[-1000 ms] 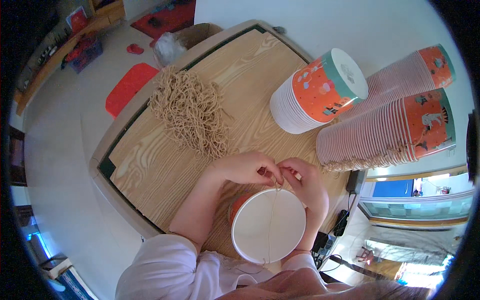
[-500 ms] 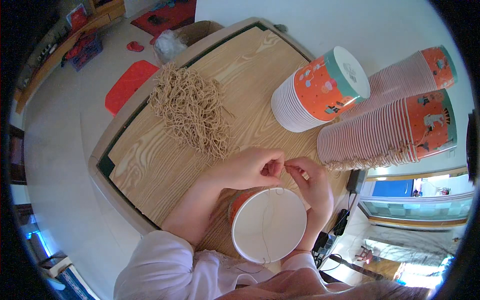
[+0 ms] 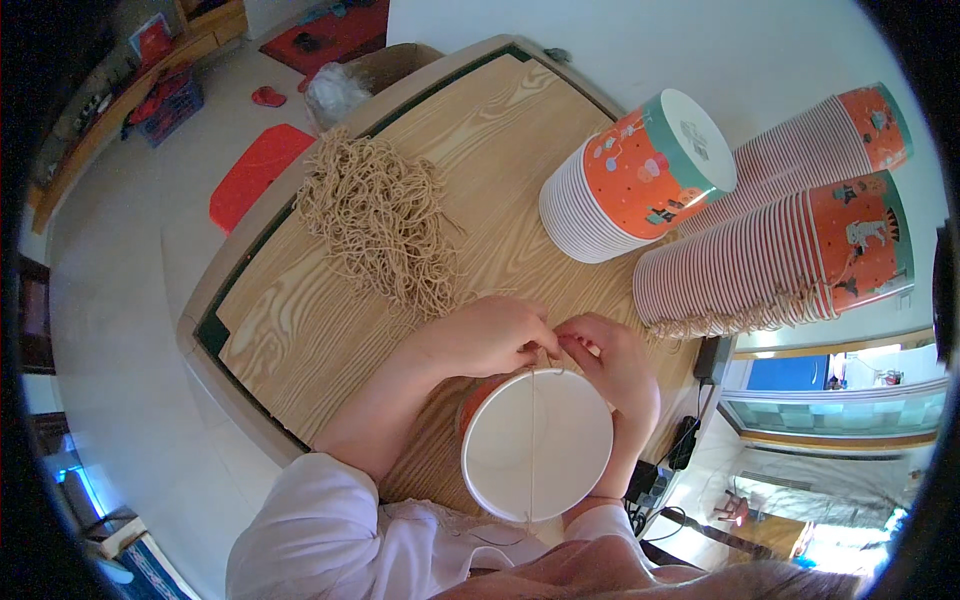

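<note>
A paper bucket (image 3: 575,455), white inside with an orange outside, lies against my front with its open mouth facing up toward me. One thin tan string (image 3: 532,440) runs straight across that mouth from the near rim to the far rim. At the far rim my left hand (image 3: 495,335) pinches the string with thumb and fingers. My right hand (image 3: 618,360) is closed right beside it, its fingertips also on the string. Exactly how the string passes between the fingertips is hidden. Beyond my left hand a tangled heap of tan strings (image 3: 375,215) rests on the wooden table (image 3: 490,120).
One nested stack of orange and green paper buckets (image 3: 630,165) stands upside down behind my hands. To the right lie a long bucket stack (image 3: 740,260) with string ends hanging along it, and another stack (image 3: 800,150). A red stool (image 3: 255,175) is left of the table.
The string, slack and curved across the bucket's mouth before, is now pulled straight. Both hands have shifted slightly left and come closer together at the far rim.
</note>
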`<state>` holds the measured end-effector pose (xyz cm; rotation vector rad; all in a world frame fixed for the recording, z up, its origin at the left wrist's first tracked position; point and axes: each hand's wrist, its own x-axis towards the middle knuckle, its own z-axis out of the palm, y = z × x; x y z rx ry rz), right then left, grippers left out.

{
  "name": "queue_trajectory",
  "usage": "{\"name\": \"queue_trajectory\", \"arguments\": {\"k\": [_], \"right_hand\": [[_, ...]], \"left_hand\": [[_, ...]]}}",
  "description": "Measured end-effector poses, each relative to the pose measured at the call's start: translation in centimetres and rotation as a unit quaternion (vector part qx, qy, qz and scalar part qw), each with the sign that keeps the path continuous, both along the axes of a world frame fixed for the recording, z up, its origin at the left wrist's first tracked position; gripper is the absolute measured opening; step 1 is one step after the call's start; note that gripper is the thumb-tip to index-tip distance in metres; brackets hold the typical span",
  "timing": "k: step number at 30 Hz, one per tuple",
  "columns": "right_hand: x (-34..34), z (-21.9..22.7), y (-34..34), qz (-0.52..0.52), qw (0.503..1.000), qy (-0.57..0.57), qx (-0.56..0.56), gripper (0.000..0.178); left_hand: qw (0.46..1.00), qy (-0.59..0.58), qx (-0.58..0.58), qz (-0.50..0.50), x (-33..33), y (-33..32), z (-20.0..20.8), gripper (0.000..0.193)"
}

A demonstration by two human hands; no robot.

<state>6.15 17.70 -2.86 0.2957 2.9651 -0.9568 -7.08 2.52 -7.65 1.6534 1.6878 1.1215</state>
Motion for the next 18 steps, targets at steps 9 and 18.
{"name": "queue_trajectory", "arguments": {"k": [9,18], "right_hand": [[0.3,0.9,0.0,0.073,0.997,0.006,0.011,0.012],[0.9,1.8,-0.6,0.072,0.997,-0.002,0.014,0.01]], "left_hand": [[0.901,-0.42,0.023,-0.106,-0.3,1.2,-4.1,0.015],[0.725,-0.63,0.186,-0.207,2.7,4.0,-9.3,0.024]]}}
